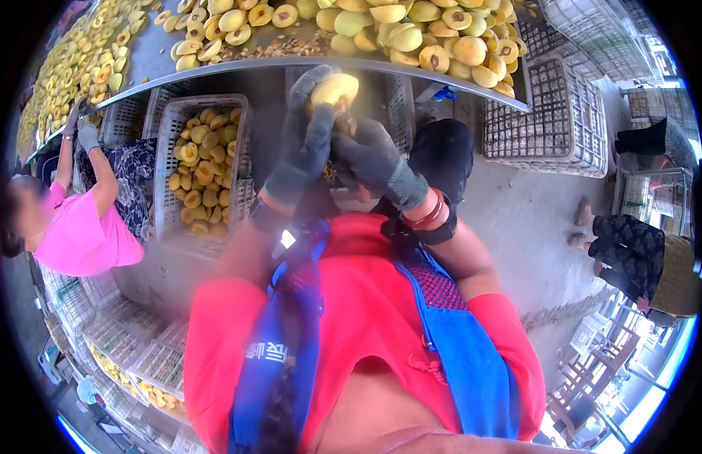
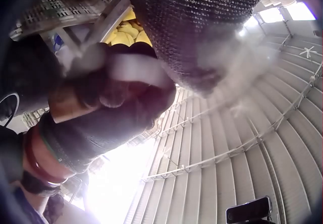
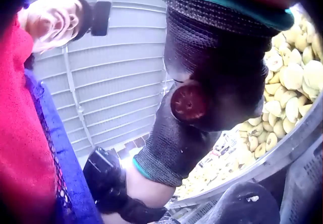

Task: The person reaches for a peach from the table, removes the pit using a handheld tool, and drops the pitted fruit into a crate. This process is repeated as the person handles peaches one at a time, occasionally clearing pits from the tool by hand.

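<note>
Both hands wear dark grey work gloves and meet just before the table edge. My left hand [image 1: 304,147] grips a yellow peach [image 1: 336,91] between thumb and fingers. Close beside it, my right hand [image 1: 374,155] curls round a tool with a brown handle [image 2: 68,104]. The handle's round reddish end [image 3: 189,103] sticks out of the fist in the right wrist view. The tool's working end is hidden among the fingers at the fruit. In the left wrist view the left glove [image 2: 202,32] hangs above the right one.
Many halved peaches [image 1: 434,38] are heaped on the metal-edged table [image 1: 313,62], with pits [image 1: 290,49] scattered between. A crate [image 1: 163,166] of peaches stands below at left; a white crate [image 1: 551,113] stands at right. A person in pink [image 1: 90,234] works at the left.
</note>
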Demonstrator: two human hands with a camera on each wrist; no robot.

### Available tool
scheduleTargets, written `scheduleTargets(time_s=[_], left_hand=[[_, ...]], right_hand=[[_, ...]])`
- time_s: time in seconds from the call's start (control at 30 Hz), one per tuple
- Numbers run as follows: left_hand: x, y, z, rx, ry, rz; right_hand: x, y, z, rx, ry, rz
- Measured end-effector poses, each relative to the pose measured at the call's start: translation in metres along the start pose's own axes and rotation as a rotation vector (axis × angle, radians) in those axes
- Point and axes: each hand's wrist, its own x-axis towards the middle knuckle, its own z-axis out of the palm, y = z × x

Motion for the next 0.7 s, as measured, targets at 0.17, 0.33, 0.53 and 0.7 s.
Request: scheduleTargets(time_s=[0.17,0.33,0.53,0.7], left_hand=[[-0.002,-0.004,0.002,-0.068,0.035,0.017],[-0.003,-0.013,0.002,-0.055,0.039,0.079],[-0.005,-0.017,-0.003,-0.044,0.015,0.071],[-0.006,-0.001,0.002,-0.094,0.008,-0.050]], right_hand=[[-0.004,-0.016,-0.008,0.159,-0.145,0.086],[-0.003,-0.009,-0.010,0.073,-0.150,0.056],[-0.001,-0.014,-0.018,0.126,-0.247,0.143],[-0.003,-0.012,-0.008,-0.123,-0.113,0.033]])
